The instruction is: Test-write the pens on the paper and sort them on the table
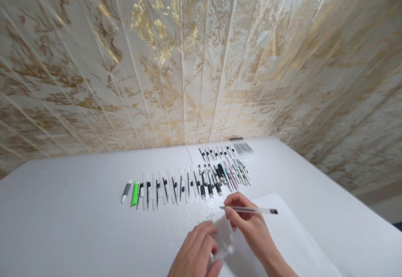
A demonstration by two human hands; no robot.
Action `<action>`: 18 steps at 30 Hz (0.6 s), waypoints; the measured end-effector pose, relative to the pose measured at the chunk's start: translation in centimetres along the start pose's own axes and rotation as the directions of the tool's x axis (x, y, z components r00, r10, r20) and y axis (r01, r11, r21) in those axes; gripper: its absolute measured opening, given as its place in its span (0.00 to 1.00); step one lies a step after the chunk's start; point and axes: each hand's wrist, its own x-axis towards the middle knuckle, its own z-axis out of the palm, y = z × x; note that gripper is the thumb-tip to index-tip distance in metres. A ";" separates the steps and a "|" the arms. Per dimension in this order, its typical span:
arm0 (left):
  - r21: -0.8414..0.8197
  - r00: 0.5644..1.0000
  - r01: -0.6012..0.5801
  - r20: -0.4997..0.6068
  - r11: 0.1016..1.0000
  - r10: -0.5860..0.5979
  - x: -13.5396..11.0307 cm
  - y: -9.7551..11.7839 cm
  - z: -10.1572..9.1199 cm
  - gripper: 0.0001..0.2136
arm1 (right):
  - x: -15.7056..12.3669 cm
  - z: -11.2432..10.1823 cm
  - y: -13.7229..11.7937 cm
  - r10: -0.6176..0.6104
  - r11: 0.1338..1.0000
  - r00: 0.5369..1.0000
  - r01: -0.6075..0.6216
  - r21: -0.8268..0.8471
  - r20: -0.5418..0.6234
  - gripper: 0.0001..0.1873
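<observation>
My right hand (248, 223) pinches a clear-barrelled pen (257, 210) between thumb and fingers. The pen lies nearly level, its tip pointing left and its black end sticking out to the right. My left hand (199, 249) is low in the frame, palm down, with fingers loosely bent and the thumb apart from them. Beside its fingertips is a blurred, see-through shiny thing (224, 241); whether the fingers touch it I cannot tell. Under and right of my right hand spreads a white sheet (289, 226). Small dark marks (210, 216) show just beyond my left fingers.
A row of clear pen parts with black pieces (166, 189) crosses the white table (78, 226). At its left end lie a green highlighter (135, 193) and a grey-white pen (126, 191). Assorted pens (230, 174) cluster rightward; dark refills (243, 148) lie behind. Gold-patterned curtains (176, 80) border the table.
</observation>
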 end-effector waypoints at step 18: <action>-0.271 0.935 0.348 0.165 0.897 -0.313 0.6 0.1 -1.8 0.14 | -1.8 0.5 -2.9 -0.050 0.964 0.949 0.128 -0.235 0.312 0.10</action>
